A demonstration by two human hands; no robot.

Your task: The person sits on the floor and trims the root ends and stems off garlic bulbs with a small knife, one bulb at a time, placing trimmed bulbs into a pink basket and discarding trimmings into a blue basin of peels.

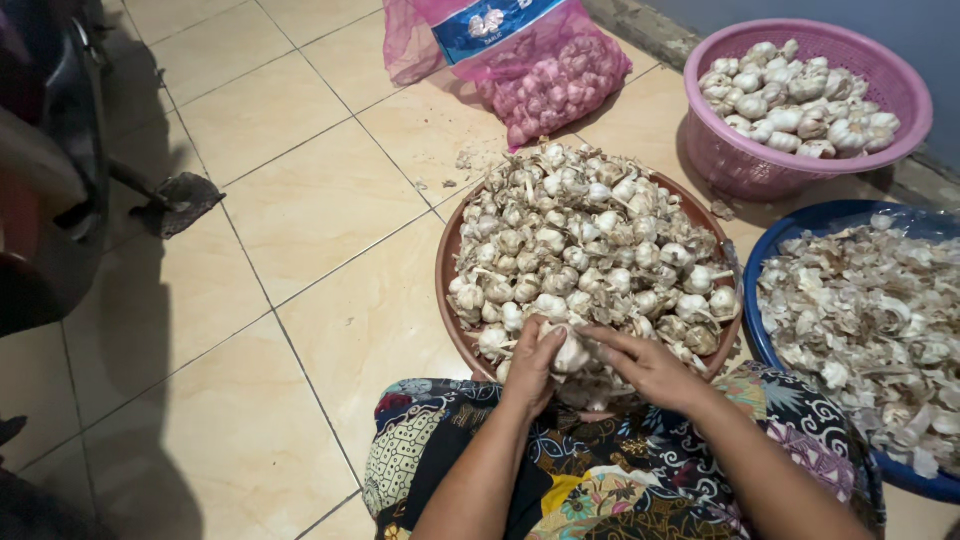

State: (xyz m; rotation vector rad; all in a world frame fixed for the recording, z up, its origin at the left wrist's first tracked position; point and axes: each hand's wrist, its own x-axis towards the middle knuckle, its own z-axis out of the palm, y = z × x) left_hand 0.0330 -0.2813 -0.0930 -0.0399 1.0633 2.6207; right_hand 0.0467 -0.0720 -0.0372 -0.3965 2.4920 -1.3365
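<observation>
Both hands' fingers [590,340] closed round pale papery garlic bulb [571,353] over heaped tray [446,262]

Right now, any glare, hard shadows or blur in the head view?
Head view: soft, even light; faint sheen on the floor tiles, no harsh glare. Dark shadow lower left. Left hand, right hand and garlic bulb sharp; dark shape at left edge blurred.
</observation>
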